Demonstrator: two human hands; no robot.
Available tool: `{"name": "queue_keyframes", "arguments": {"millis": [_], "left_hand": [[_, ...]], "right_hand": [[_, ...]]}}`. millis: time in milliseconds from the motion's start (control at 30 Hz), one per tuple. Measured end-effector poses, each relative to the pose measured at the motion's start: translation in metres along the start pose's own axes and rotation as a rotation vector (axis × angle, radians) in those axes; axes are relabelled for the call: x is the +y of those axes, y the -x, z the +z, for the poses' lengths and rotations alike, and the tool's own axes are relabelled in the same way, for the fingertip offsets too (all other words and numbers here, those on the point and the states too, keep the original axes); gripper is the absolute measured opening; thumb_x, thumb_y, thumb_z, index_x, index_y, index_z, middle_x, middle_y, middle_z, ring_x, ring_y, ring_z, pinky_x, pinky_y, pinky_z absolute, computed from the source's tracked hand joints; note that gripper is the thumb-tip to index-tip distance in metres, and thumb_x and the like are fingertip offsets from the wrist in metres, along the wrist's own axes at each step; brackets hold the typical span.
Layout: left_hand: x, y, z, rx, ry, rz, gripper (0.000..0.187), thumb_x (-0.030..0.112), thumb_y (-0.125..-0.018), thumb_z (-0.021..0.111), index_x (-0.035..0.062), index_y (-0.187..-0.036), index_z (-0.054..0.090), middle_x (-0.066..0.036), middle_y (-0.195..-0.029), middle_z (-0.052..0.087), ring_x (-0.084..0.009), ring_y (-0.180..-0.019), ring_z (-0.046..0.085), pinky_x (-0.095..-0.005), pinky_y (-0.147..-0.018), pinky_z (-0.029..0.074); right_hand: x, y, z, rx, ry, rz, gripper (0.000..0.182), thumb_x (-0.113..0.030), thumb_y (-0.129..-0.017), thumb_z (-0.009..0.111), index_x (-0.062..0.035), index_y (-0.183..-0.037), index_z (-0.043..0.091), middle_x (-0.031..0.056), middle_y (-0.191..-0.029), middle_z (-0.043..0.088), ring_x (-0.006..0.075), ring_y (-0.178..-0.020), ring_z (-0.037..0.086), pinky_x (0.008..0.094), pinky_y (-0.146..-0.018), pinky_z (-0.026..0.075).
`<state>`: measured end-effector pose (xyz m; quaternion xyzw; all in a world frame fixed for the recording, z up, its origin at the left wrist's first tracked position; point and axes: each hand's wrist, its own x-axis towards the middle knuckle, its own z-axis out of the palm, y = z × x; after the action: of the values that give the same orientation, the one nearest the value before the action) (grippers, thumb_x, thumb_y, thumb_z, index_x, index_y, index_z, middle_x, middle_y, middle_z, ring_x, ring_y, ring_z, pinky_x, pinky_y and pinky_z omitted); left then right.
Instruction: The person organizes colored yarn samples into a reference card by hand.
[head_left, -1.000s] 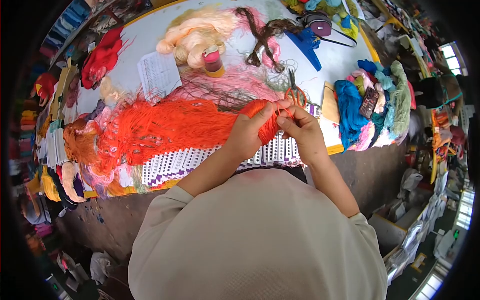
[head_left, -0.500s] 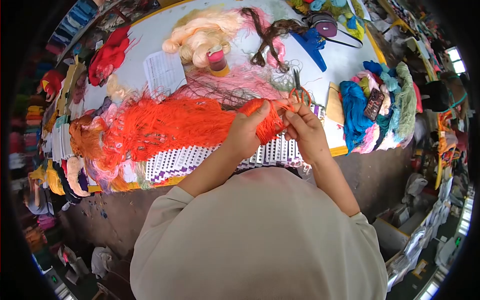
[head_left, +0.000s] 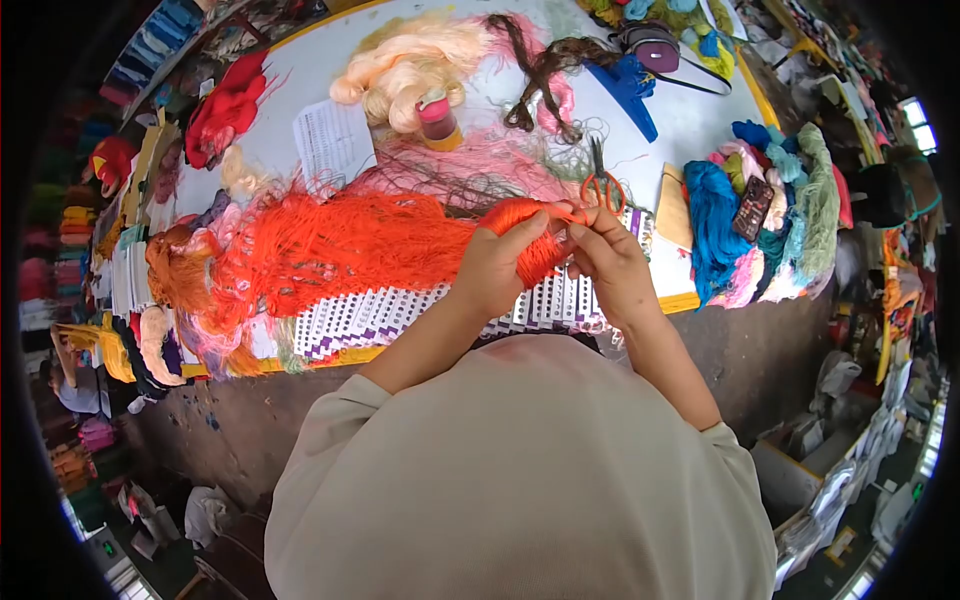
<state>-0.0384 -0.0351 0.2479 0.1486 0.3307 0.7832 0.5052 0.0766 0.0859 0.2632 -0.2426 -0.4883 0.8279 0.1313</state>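
A long bundle of orange-red yarn [head_left: 350, 250] stretches across the front of the table to its looped right end. My left hand [head_left: 500, 262] is wrapped round that end, thumb on top. Close beside it, my right hand [head_left: 612, 262] pinches orange strands at the loop, its thumb and fingers pressed together. The fingertips of both hands nearly meet. Just beyond my right hand lie scissors [head_left: 603, 185] with orange handles. Rows of white cards with dark dots [head_left: 375, 318] lie under the yarn along the table's front edge.
Peach yarn [head_left: 420, 60], a thread cone [head_left: 437, 122], a printed sheet [head_left: 333, 140] and dark brown strands [head_left: 540, 75] lie farther back. Red yarn [head_left: 225, 110] is at the left. Blue yarn [head_left: 715, 215] hangs over the right edge. Another person's arm [head_left: 66, 360] shows at far left.
Both hands keep hold of the yarn, and their fingertips have drawn slightly closer together at the loop. The strands between them have shifted a little. The whole view has moved slightly.
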Motion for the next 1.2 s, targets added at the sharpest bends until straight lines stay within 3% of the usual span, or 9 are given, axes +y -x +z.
{"name": "queue_keyframes", "arguments": {"millis": [300,633,800,833,900,933,1067,1100,1200], "left_hand": [[-0.007,0.001,0.007,0.095,-0.097,0.055,0.03,0.015,-0.1,0.049,-0.0067,-0.118,0.06,-0.013,-0.114,0.064,-0.0188,-0.103,0.062,-0.032,-0.091,0.051],[0.001,0.0,-0.011,0.168,-0.284,0.066,0.028,0.02,-0.099,0.053,-0.0032,-0.111,0.063,-0.01,-0.103,0.068,-0.0167,-0.092,0.064,-0.0305,-0.081,0.052],[0.035,0.006,-0.051,0.306,-0.146,-0.158,0.025,0.022,-0.098,0.055,0.0007,-0.107,0.062,-0.009,-0.096,0.068,-0.0156,-0.072,0.062,-0.0283,-0.065,0.051],[0.039,0.005,-0.088,0.29,-0.017,-0.147,0.022,0.02,-0.097,0.056,0.0013,-0.107,0.062,-0.006,-0.09,0.065,-0.0121,-0.066,0.056,-0.0252,-0.06,0.047],[0.055,0.014,-0.149,0.374,0.163,-0.088,0.018,0.015,-0.095,0.058,0.0024,-0.107,0.061,-0.001,-0.078,0.057,-0.0068,-0.058,0.044,-0.0209,-0.052,0.038],[0.068,0.022,-0.171,0.474,0.211,-0.04,0.016,0.013,-0.094,0.059,0.003,-0.106,0.061,0.001,-0.073,0.052,-0.0049,-0.055,0.038,-0.0198,-0.049,0.034],[0.138,0.074,-0.296,0.788,0.319,0.165,0.017,0.005,-0.092,0.056,0.0031,-0.109,0.055,0.003,-0.068,0.048,-0.0048,-0.052,0.037,-0.019,-0.047,0.031],[0.157,0.085,-0.304,0.851,0.254,0.268,0.019,0.004,-0.092,0.055,0.0027,-0.111,0.056,0.004,-0.068,0.048,-0.005,-0.051,0.036,-0.0193,-0.046,0.03],[0.178,0.097,-0.279,0.802,0.318,0.41,0.025,0.006,-0.093,0.054,0.0011,-0.117,0.058,0.005,-0.065,0.047,-0.0052,-0.047,0.033,-0.0203,-0.042,0.026]], "right_hand": [[0.0,-0.003,0.008,-0.023,0.32,-0.088,0.009,-0.014,-0.096,0.06,-0.0059,-0.1,0.062,-0.0024,-0.082,0.06,0.0042,-0.07,0.054,0.0207,-0.06,0.045],[0.004,0.008,0.008,-0.146,0.177,0.117,0.017,-0.022,-0.099,0.055,-0.0055,-0.099,0.06,-0.0039,-0.079,0.055,0.0042,-0.062,0.049,0.0219,-0.056,0.047],[-0.002,-0.001,-0.075,0.528,0.676,-0.572,0.02,-0.022,-0.1,0.055,-0.0037,-0.097,0.062,-0.0009,-0.081,0.054,0.0079,-0.078,0.05,0.0237,-0.071,0.043],[-0.011,0.001,-0.1,0.565,0.735,-0.627,0.023,-0.024,-0.102,0.05,-0.0035,-0.1,0.06,0.0047,-0.096,0.064,0.01,-0.082,0.055,0.0252,-0.074,0.046],[-0.014,0.006,-0.157,0.614,0.036,-0.487,0.018,-0.022,-0.1,0.051,-0.0057,-0.095,0.055,0.0137,-0.114,0.066,0.019,-0.091,0.062,0.0339,-0.091,0.049],[-0.013,0.018,-0.198,0.602,-0.199,-0.385,0.012,-0.019,-0.099,0.053,-0.0079,-0.094,0.055,0.0112,-0.105,0.068,0.0211,-0.088,0.065,0.0376,-0.095,0.049],[-0.016,0.07,-0.379,0.716,-0.268,-0.309,0.009,-0.013,-0.092,0.057,-0.0122,-0.085,0.053,-0.0038,-0.066,0.049,0.0118,-0.059,0.051,0.0266,-0.059,0.046],[-0.032,0.083,-0.412,0.856,-0.205,-0.365,0.011,-0.012,-0.091,0.056,-0.0118,-0.081,0.051,-0.0047,-0.063,0.039,0.0096,-0.053,0.041,0.0242,-0.047,0.034],[-0.066,0.13,-0.464,1.517,0.39,-0.598,0.01,-0.013,-0.09,0.052,-0.0073,-0.082,0.054,-0.0032,-0.066,0.044,0.008,-0.055,0.039,0.0263,-0.049,0.032]]}}
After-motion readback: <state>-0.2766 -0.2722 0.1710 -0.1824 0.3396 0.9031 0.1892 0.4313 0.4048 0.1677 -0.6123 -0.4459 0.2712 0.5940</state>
